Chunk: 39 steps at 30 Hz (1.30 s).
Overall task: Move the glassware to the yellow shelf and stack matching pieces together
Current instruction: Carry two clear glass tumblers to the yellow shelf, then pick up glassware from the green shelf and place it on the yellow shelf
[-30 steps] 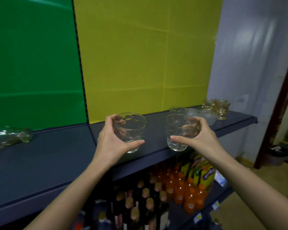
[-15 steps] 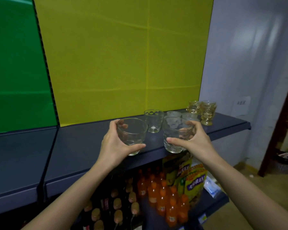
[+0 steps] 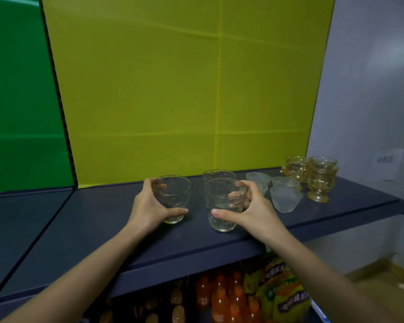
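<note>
My left hand [image 3: 148, 207] grips a clear tumbler [image 3: 173, 197] and my right hand [image 3: 252, 210] grips a second matching clear tumbler [image 3: 222, 203]. Both glasses are upright over the dark shelf board [image 3: 103, 229] in front of the yellow back panel [image 3: 173, 89], their bases at or just above the surface. A third clear tumbler [image 3: 216, 174] stands right behind the right-hand glass. To the right sit three small frosted ribbed cups [image 3: 285, 198] and amber stemmed glasses [image 3: 318, 180], some of them stacked.
A green-backed shelf section [image 3: 21, 101] adjoins on the left. Below the board are orange drink bottles [image 3: 219, 297] and yellow snack bags [image 3: 282, 292]. A grey wall [image 3: 371, 89] closes the right end.
Both hands carried their tumblers forward and down over the yellow shelf, close to the board. The view came nearer, so the third tumbler, frosted cups and amber glasses look larger.
</note>
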### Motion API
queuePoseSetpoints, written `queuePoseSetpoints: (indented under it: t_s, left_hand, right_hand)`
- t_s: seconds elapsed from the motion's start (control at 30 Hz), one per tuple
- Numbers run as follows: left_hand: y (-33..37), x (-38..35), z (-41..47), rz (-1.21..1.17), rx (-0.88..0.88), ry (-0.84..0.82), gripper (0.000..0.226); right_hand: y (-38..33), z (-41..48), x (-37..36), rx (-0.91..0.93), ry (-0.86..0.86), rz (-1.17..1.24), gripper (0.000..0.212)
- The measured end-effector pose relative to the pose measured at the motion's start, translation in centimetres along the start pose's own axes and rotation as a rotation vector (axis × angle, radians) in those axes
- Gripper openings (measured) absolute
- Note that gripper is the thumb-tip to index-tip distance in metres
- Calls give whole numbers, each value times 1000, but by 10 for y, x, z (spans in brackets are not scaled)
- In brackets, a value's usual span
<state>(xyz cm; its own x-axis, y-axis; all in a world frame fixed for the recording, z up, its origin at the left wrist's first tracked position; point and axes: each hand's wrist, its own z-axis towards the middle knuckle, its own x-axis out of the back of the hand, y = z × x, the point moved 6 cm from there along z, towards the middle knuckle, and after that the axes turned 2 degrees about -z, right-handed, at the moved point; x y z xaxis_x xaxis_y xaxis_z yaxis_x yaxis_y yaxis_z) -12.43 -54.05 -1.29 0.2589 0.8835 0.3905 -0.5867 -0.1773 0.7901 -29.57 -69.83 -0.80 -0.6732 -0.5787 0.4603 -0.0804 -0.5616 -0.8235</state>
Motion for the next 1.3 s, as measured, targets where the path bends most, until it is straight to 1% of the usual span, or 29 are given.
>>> queuePoseSetpoints:
  t_s: [0.1, 0.2, 0.33, 0.47, 0.6, 0.7, 0.77, 0.83, 0.9, 1.0, 1.07, 1.17, 1.3]
  left_hand:
    - [-4, -3, 6, 37, 11, 1, 93]
    - [-9, -3, 11, 53, 40, 21, 91]
    - [-10, -1, 15, 65, 74, 24, 85]
    - [-9, -1, 13, 78, 87, 16, 83]
    - [-3, -2, 6, 100, 109, 18, 81]
    - [1, 1, -4, 126, 140, 4, 88]
    - [1, 10, -13, 196, 146, 24, 86]
    - [2, 23, -23, 350, 126, 54, 75]
    - [8, 36, -35, 500, 92, 81, 62]
    - [27, 51, -56, 691, 9, 128, 45]
    - [41, 58, -72, 820, -42, 154, 37]
    - [55, 71, -100, 978, -71, 190, 33]
    - [56, 98, -143, 1138, -16, 195, 29]
  right_hand:
    - [2, 8, -10, 34, -47, -17, 80]
    - [3, 15, -16, 86, -52, -31, 78]
    - [5, 23, -22, 135, -48, -52, 85]
    - [9, 29, -27, 115, -67, -35, 95]
    - [8, 31, -29, 134, -75, -50, 91]
    - [6, 29, -24, 168, -116, -98, 96]
    - [4, 26, -14, 222, -98, -151, 99]
    - [-3, 22, 1, 317, -34, -210, 91]
    - [-14, 18, 11, 433, 10, -238, 73]
    - [-32, 12, 11, 564, -42, -236, 45]
    - [-46, 4, 4, 651, -101, -227, 34]
    - [-67, -13, -16, 772, -197, -220, 28]
    - [-84, -36, -58, 855, -367, -216, 27]
